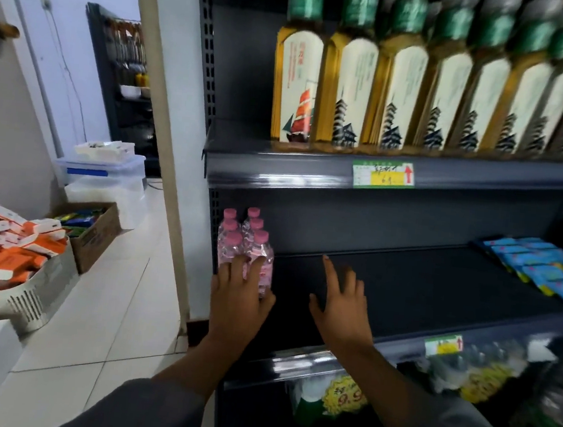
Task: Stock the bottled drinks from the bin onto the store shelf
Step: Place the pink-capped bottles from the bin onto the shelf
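Bottles (248, 244) stand on shelf (403, 294) against left hand's (236, 298) straight fingers; right hand (341, 305) spread, apart

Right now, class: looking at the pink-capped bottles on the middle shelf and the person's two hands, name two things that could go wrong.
1. The pink-capped bottles stand close together at the shelf's left end; the left hand pressing them could topple them.
2. The right hand hovers open, steadying nothing, so a tipping bottle might fall.

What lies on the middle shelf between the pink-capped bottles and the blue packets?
Only the right hand, hovering open; otherwise the dark shelf between the pink-capped bottles and blue packets is bare, per the head view.
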Tool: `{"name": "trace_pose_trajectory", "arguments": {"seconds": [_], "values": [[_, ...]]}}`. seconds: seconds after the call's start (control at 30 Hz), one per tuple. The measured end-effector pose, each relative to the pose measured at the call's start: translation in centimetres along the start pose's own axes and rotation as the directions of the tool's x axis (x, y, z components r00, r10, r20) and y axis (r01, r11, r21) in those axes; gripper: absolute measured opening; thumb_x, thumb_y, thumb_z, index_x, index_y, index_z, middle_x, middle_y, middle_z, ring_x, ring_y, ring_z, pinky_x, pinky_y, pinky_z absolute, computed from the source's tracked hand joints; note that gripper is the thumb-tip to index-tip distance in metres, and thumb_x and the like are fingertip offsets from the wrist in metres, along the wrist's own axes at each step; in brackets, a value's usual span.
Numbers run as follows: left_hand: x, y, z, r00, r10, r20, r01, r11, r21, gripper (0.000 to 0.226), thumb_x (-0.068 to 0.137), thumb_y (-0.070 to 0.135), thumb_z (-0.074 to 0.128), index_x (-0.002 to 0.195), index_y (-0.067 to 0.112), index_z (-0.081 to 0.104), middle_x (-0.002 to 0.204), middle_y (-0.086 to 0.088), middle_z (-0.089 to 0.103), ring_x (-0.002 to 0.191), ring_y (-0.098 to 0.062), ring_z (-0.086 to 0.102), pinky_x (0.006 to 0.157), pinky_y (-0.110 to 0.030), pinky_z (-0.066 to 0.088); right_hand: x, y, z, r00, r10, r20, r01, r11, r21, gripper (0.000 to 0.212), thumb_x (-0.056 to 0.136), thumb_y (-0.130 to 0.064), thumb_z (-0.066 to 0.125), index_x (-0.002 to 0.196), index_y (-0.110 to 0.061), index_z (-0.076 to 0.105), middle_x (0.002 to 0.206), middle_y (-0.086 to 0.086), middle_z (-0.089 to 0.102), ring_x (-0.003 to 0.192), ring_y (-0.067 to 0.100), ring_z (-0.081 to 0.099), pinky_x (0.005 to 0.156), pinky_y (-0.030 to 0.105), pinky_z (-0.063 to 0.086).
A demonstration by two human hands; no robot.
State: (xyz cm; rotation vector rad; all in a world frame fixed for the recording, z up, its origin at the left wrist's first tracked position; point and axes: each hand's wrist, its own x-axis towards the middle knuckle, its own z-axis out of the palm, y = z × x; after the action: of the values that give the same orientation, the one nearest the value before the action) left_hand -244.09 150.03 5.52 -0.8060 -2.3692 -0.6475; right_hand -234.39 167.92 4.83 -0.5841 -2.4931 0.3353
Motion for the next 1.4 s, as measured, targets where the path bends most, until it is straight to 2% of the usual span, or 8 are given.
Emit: {"name": "trace_pose_trajectory", "arguments": {"seconds": [0.13, 0.3, 0.5, 0.7, 0.83, 1.07, 1.23, 1.4], "values": [[0.6, 3.8, 0.0, 0.993, 0.118, 0.009, -0.117, 0.992, -0.043, 0.056, 0.084, 0.044, 0.062, 0.137, 0.024, 0.057, 0.137, -0.006, 0.052, 0.122, -0.031, 0.049, 0.097, -0.048, 0.047, -2.1, 4.7, -3.3, 0.997, -0.007, -0.076, 0.000, 0.996, -0.088, 0.059, 0.096, -0.041, 0.059, 0.149, -0.020, 0.045, 0.147, 0.018, 0.041, 0.127, 0.040, 0.042, 0.099, 0.054, 0.047], [1.5, 10.9, 2.0, 0.967, 0.230, 0.108, -0.208, 0.960, -0.188, 0.054, 0.086, 0.050, 0.051, 0.134, 0.025, 0.059, 0.127, -0.001, 0.053, 0.112, -0.026, 0.054, 0.091, -0.044, 0.051, -4.9, 11.8, -7.6, 0.982, 0.012, -0.191, -0.035, 0.992, -0.119, 0.046, 0.098, -0.036, 0.055, 0.137, -0.012, 0.058, 0.140, 0.019, 0.049, 0.123, 0.041, 0.046, 0.096, 0.052, 0.050], [-1.5, 21.5, 7.3, 0.906, 0.382, 0.184, -0.301, 0.885, -0.355, 0.056, 0.085, 0.053, 0.053, 0.134, 0.027, 0.058, 0.127, 0.000, 0.052, 0.110, -0.028, 0.052, 0.087, -0.044, 0.051, -12.2, 22.3, -13.0, 0.937, 0.255, -0.238, -0.308, 0.925, -0.223, 0.052, 0.093, -0.039, 0.047, 0.132, -0.006, 0.061, 0.126, 0.022, 0.057, 0.111, 0.044, 0.052, 0.094, 0.050, 0.048], [-6.2, 31.0, 11.6, 0.835, 0.517, 0.190, -0.365, 0.778, -0.512, 0.053, 0.081, 0.050, 0.057, 0.130, 0.028, 0.060, 0.122, 0.001, 0.054, 0.108, -0.028, 0.053, 0.087, -0.045, 0.052, -19.9, 29.6, -17.3, 0.863, 0.459, -0.210, -0.505, 0.785, -0.360, 0.052, 0.095, -0.035, 0.061, 0.142, -0.014, 0.052, 0.140, 0.021, 0.050, 0.123, 0.043, 0.047, 0.100, 0.052, 0.048], [-7.6, 35.4, 14.2, 0.792, 0.569, 0.220, -0.375, 0.739, -0.559, 0.054, 0.083, 0.052, 0.053, 0.130, 0.027, 0.061, 0.120, -0.001, 0.055, 0.112, -0.028, 0.053, 0.091, -0.044, 0.051, -22.4, 32.0, -18.6, 0.814, 0.558, -0.163, -0.573, 0.722, -0.388, 0.058, 0.100, -0.043, 0.055, 0.151, -0.021, 0.040, 0.152, 0.018, 0.039, 0.138, 0.038, 0.035, 0.111, 0.054, 0.041], [-9.5, 44.8, 17.0, 0.715, 0.663, 0.221, -0.404, 0.650, -0.644, 0.052, 0.081, 0.044, 0.061, 0.131, 0.030, 0.059, 0.123, 0.000, 0.055, 0.112, -0.025, 0.054, 0.084, -0.038, 0.052, -22.7, 36.1, -18.0, 0.744, 0.662, -0.093, -0.643, 0.671, -0.370, 0.064, 0.101, -0.043, 0.053, 0.157, -0.023, 0.029, 0.156, 0.016, 0.033, 0.141, 0.035, 0.030, 0.113, 0.048, 0.037], [-10.9, 48.3, 21.6, 0.646, 0.680, 0.347, -0.357, 0.671, -0.649, 0.065, 0.087, 0.043, 0.066, 0.147, 0.036, 0.042, 0.146, -0.001, 0.046, 0.131, -0.023, 0.044, 0.101, -0.036, 0.046, -21.0, 40.2, -17.1, 0.750, 0.661, -0.039, -0.622, 0.683, -0.384, 0.064, 0.103, -0.047, 0.044, 0.159, -0.023, 0.023, 0.159, 0.016, 0.027, 0.146, 0.036, 0.025, 0.116, 0.049, 0.036], [-8.9, 50.7, 26.4, 0.668, 0.616, 0.418, -0.280, 0.729, -0.625, 0.070, 0.086, 0.037, 0.072, 0.149, 0.033, 0.041, 0.146, -0.001, 0.044, 0.128, -0.022, 0.044, 0.097, -0.033, 0.051, -18.4, 44.1, -15.8, 0.742, 0.670, -0.025, -0.624, 0.675, -0.394, 0.064, 0.104, -0.042, 0.046, 0.159, -0.020, 0.022, 0.157, 0.018, 0.029, 0.141, 0.037, 0.031, 0.113, 0.047, 0.037]]}}
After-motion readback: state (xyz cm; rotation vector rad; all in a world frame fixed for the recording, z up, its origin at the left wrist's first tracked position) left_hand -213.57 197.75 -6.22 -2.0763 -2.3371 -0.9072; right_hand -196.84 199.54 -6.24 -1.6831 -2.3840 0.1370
